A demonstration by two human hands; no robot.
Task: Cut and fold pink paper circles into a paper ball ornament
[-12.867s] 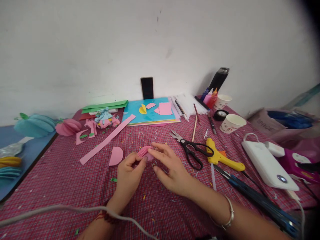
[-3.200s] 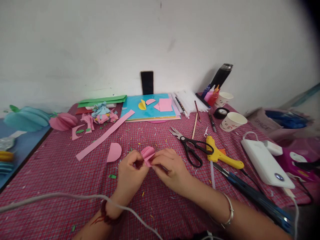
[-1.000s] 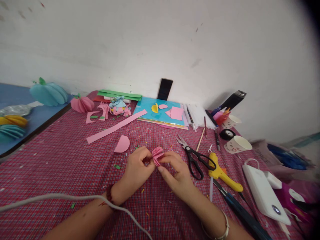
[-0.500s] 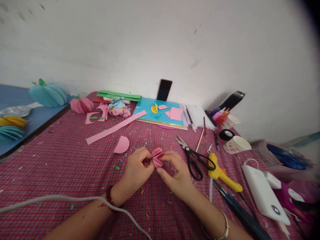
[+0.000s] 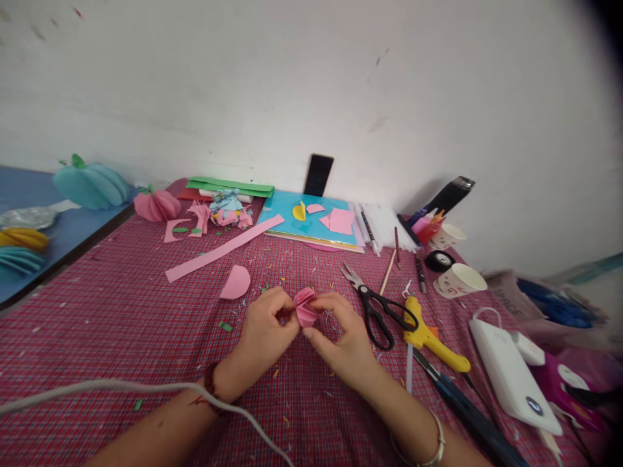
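A small stack of folded pink paper half-discs (image 5: 304, 305) is pinched between both hands just above the red checked tablecloth (image 5: 121, 324). My left hand (image 5: 265, 331) grips its left side with curled fingers. My right hand (image 5: 341, 337) holds the right side, thumb and fingertips pressed on the paper. A single pink half-disc (image 5: 235, 283) lies flat to the left, and a long pink paper strip (image 5: 221, 249) runs diagonally behind it.
Black scissors (image 5: 377, 308) and a yellow glue gun (image 5: 431, 332) lie right of my hands. Further right are a white power bank (image 5: 511, 373) and paper cups (image 5: 460, 280). Coloured sheets (image 5: 311, 220) and a phone (image 5: 318, 175) stand by the wall. Paper pumpkins (image 5: 90, 187) sit left.
Both hands stay pinched on the pink folded piece; compared with 12.9 s ago, my right hand's fingers have curled closed on it. The view has shifted slightly; little else moved.
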